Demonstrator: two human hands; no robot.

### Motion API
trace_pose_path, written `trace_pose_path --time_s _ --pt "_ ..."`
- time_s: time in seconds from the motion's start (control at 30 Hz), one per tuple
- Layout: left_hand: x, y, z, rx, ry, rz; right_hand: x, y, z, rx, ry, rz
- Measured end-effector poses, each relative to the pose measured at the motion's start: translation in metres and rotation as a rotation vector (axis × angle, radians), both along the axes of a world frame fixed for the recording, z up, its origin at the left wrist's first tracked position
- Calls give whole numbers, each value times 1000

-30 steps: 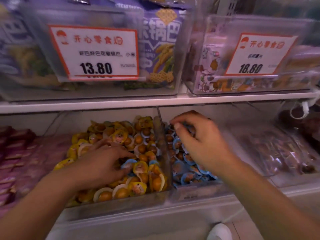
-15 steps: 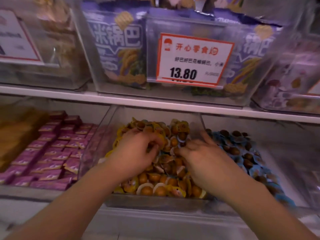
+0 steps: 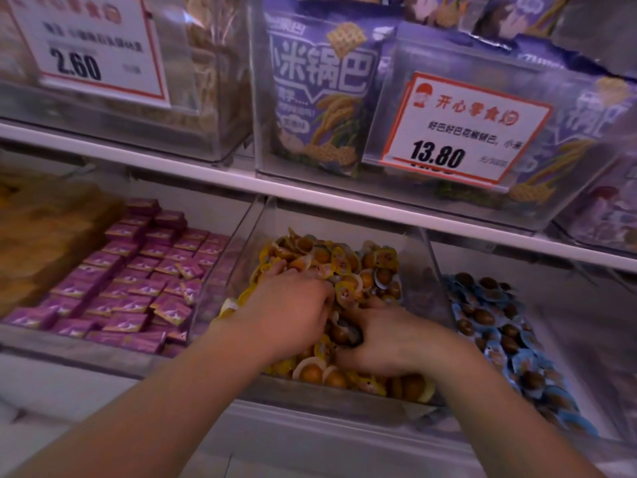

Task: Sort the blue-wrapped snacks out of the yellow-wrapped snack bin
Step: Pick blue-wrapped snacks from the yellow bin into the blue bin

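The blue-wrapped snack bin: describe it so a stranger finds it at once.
Start at the white shelf board and look just under it. Three clear bins hold purple packets, yellow-wrapped snacks and, rightmost, the blue-wrapped snack bin. Only its wrappers are blue.

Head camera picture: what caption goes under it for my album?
Both hands, left hand and right hand, dig through the yellow-wrapped snack bin, beside the blue-wrapped snacks.

Both hands are dug into the clear bin of yellow-wrapped snacks. The left hand lies knuckles up, fingers buried. The right hand, just beside it, curls around a dark snack. Blue-wrapped snacks fill the next bin, purple packets the left one.
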State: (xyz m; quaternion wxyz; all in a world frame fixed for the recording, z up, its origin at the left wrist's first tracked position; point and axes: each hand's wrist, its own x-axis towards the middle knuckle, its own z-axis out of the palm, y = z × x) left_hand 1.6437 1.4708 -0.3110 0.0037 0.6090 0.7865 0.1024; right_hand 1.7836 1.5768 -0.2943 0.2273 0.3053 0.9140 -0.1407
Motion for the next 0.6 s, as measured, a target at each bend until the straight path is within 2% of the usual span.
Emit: trace_pose_path --time_s 0.1,0.23,0.4,0.5,0.6 --pt "1 1 2 4 33 38 -3 5 -2 29 -40 -40" --pt "6 0 4 -93 147 68 -11 1 -12 55 -79 -124" --pt "13 0 6 -139 181 151 -11 -3 -20 2 36 -205" --pt "13 9 4 -147 -19 152 -6 -5 -23 -78 257 -304" --pt "8 17 0 -175 -351 181 -6 -6 -29 -359 611 -483"
